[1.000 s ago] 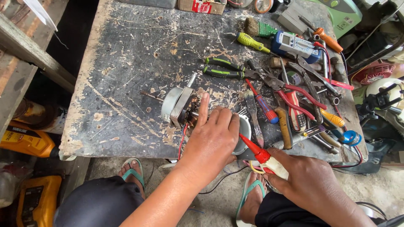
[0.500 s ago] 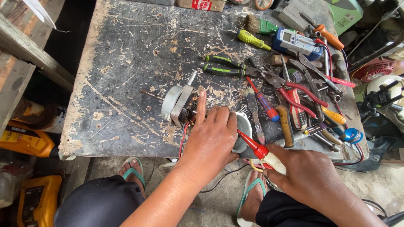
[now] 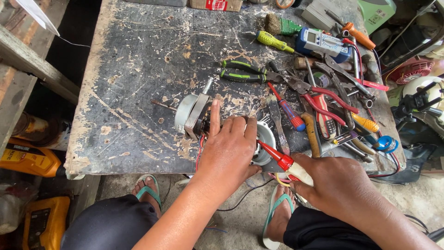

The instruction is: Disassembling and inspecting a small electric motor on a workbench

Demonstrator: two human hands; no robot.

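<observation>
My left hand [image 3: 229, 147] presses down on a small electric motor [image 3: 192, 113] lying on the scratched black workbench [image 3: 138, 69], index finger stretched along the motor's side. A silver end cover [image 3: 266, 139] shows just past my fingers. My right hand [image 3: 340, 185] grips a tool with a red tip and pale handle [image 3: 282, 162], its tip against the silver cover. Red wires hang from the motor over the bench's front edge.
Many hand tools crowd the bench's right side: green-handled pliers [image 3: 243, 71], a yellow-green screwdriver [image 3: 274, 41], a multimeter [image 3: 321, 42], red-handled cutters [image 3: 326, 104]. Yellow cases [image 3: 27, 159] stand on the floor at left. My feet in green sandals [image 3: 148, 192] are below.
Both hands stay on the motor. The red-tipped tool has shifted slightly along the silver cover.
</observation>
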